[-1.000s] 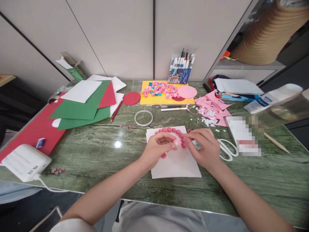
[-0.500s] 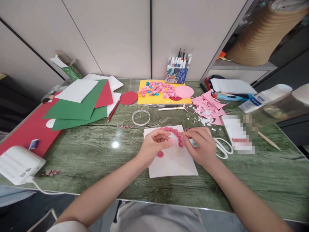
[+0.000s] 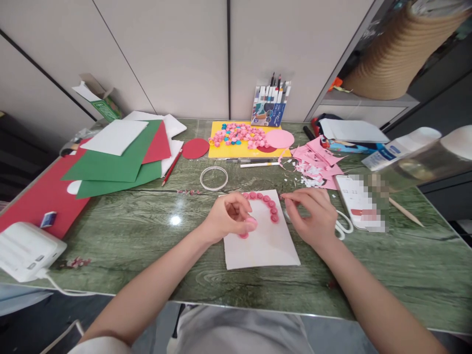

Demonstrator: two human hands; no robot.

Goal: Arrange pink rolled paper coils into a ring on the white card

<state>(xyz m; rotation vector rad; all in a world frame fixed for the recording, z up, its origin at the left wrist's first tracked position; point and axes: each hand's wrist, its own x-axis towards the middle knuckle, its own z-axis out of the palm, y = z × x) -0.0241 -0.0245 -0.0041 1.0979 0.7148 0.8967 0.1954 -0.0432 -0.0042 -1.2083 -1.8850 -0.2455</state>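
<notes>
A person's left hand [image 3: 228, 216] pinched a small, rounded pink piece [image 3: 251, 223] over a white, rectangular paper sheet [image 3: 261, 250] bearing an arc of deeper-pink coiled discs [image 3: 272, 204]; the right hand's [image 3: 312, 215] fingertips met just beside it, whether gripping anything I couldn't tell.

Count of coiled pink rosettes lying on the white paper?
8 visible: seven rosettes arcing across the top and upper right of the white paper, and one lower-left rosette partly covered by the left hand. That hand may hide more.

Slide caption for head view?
Left hand pinches a pink piece over white paper bearing an arc of pink coils; right hand alongside.
</notes>
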